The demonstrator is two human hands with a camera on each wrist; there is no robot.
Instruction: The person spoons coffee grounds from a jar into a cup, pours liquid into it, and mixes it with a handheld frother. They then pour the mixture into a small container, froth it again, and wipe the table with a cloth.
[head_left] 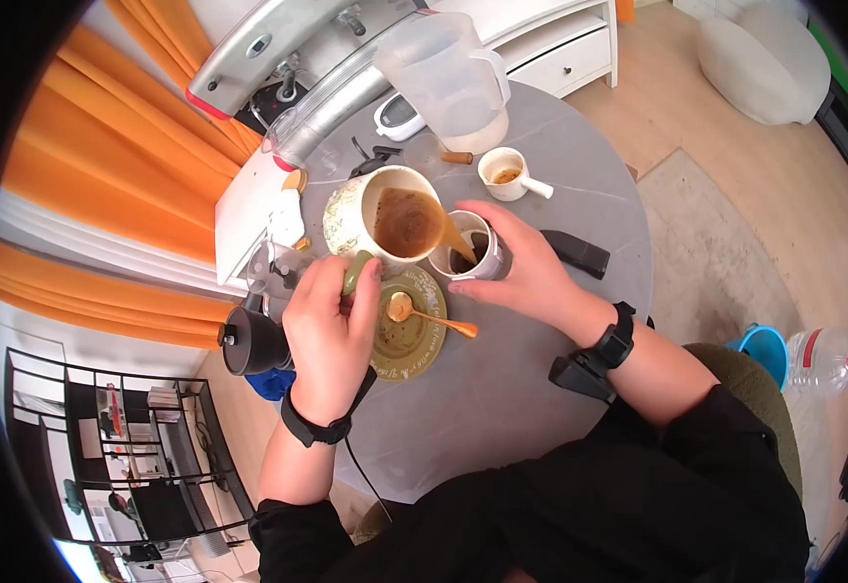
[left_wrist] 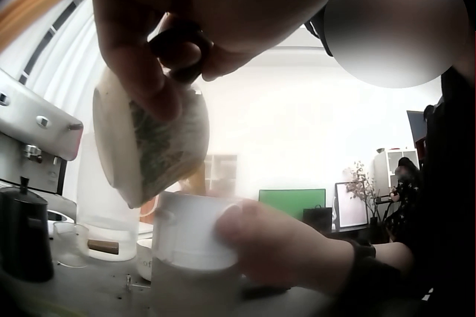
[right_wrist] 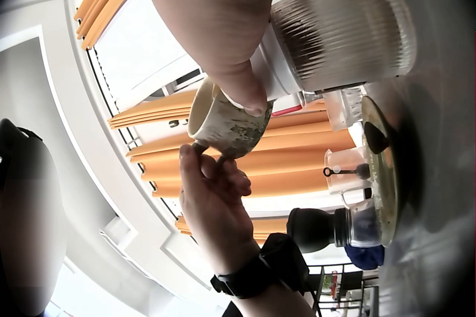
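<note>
Left hand point(head_left: 330, 316) grips patterned mug point(head_left: 345, 218) by green handle point(head_left: 354, 273), pouring; right hand point(head_left: 533, 270) grips ribbed cup point(right_wrist: 346, 31). Tilt slowly, centring brown stream point(head_left: 457, 239).

There are two hands point(head_left: 332, 316) point(head_left: 531, 267), one patterned mug point(head_left: 348, 219), one ribbed cup point(right_wrist: 346, 27), one saucer point(head_left: 403, 363), one spoon point(head_left: 434, 318), one plastic pitcher point(head_left: 443, 78).

Left hand point(left_wrist: 216, 5) curled round the dark handle point(left_wrist: 192, 64) of a patterned cup point(left_wrist: 169, 138), which was tilted over a white-topped vessel point(left_wrist: 192, 234); brown liquid point(left_wrist: 196, 181) ran between them. Right hand point(left_wrist: 268, 239) gripped the vessel. Black lidded pot point(left_wrist: 27, 231) and metal machine point(left_wrist: 33, 127) stood at far left; green screen point(left_wrist: 290, 204) lay behind.
</note>
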